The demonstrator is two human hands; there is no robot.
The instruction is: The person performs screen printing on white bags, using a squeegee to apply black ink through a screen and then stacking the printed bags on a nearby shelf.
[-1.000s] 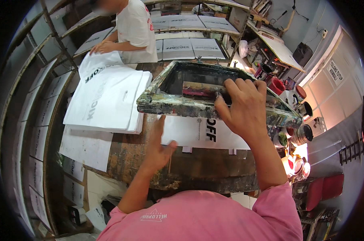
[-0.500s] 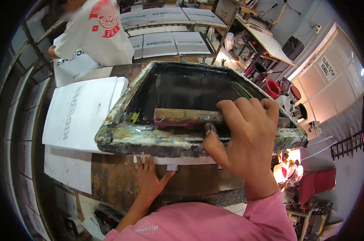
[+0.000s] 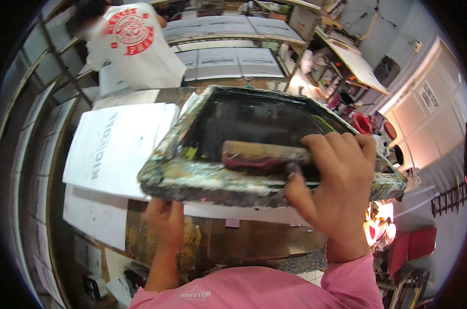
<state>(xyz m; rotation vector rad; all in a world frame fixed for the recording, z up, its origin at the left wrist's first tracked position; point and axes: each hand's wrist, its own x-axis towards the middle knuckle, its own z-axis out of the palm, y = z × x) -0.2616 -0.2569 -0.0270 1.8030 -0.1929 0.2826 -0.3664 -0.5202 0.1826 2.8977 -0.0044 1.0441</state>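
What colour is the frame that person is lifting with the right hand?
Head view: the screen frame is mottled with green, white and dark paint smears.

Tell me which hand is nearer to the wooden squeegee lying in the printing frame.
Right. The right hand grips the frame's near edge with its fingers lying against the squeegee. The left hand is under the printing frame, at the white sheet, apart from the squeegee.

Stained wood table [image 3: 233, 244] w/ white printed sheets [image 3: 115, 147], stacked.
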